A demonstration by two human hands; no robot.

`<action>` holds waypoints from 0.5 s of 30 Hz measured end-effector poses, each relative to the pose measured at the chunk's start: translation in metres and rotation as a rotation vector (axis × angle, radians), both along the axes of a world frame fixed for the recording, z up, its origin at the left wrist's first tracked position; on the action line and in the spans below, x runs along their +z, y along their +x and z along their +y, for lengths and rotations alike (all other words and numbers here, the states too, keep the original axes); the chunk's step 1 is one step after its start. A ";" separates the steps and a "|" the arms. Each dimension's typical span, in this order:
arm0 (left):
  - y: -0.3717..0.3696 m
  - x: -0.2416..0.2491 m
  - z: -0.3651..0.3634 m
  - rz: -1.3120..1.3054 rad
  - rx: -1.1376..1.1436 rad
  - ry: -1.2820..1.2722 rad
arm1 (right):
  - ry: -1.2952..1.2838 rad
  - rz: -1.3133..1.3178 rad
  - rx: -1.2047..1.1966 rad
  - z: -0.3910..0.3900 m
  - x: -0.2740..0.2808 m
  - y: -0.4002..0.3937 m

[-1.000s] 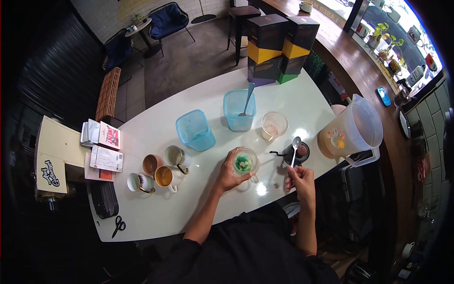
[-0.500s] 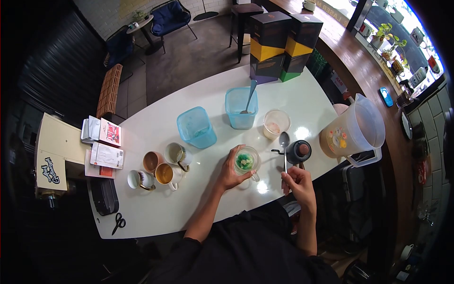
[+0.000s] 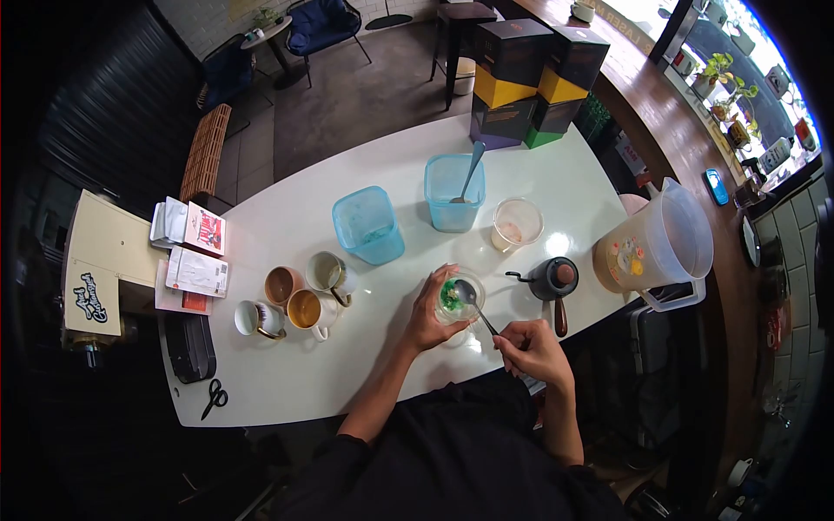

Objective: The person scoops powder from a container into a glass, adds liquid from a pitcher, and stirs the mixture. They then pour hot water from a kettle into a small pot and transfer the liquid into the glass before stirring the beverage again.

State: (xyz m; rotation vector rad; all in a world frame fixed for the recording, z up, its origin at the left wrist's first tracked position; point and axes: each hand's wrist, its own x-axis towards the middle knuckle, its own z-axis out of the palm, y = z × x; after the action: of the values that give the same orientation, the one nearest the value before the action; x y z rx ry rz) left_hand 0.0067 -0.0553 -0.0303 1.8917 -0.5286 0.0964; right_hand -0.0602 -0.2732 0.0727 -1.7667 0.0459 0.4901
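Note:
My left hand is wrapped around the side of a clear glass mug near the table's front edge. Green bits with some pale pieces lie inside it. Between the fingers of my right hand is the handle of a metal spoon, whose bowl overlaps the mug's opening. To the right stands a small dark pot with a wooden handle. Behind the mug is a clear plastic tub with a little pale content.
Two blue plastic containers stand farther back, one with a spoon in it. Several cups cluster at left, near scissors and packets. A large plastic pitcher is at right; dark boxes are stacked at the back.
My right hand has moved left and brought the spoon from beside the dark pot to over the glass mug. My left hand keeps its hold on the mug.

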 end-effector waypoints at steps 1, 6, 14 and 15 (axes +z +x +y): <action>0.000 -0.001 0.000 0.001 0.002 0.000 | 0.005 0.032 0.021 0.001 -0.001 0.000; -0.003 0.007 0.000 -0.012 -0.010 0.011 | 0.038 0.041 0.026 0.007 -0.012 0.002; -0.004 0.002 0.000 -0.026 0.006 0.003 | 0.117 0.068 -0.101 0.022 -0.027 0.006; -0.004 0.001 0.000 -0.026 0.006 0.004 | 0.118 0.068 -0.100 0.024 -0.028 0.007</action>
State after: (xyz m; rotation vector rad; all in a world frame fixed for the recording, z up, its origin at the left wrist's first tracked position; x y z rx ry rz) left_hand 0.0031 -0.0556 -0.0291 1.8985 -0.5405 0.1240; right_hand -0.0536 -0.2494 0.0442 -1.6238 0.1500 0.4710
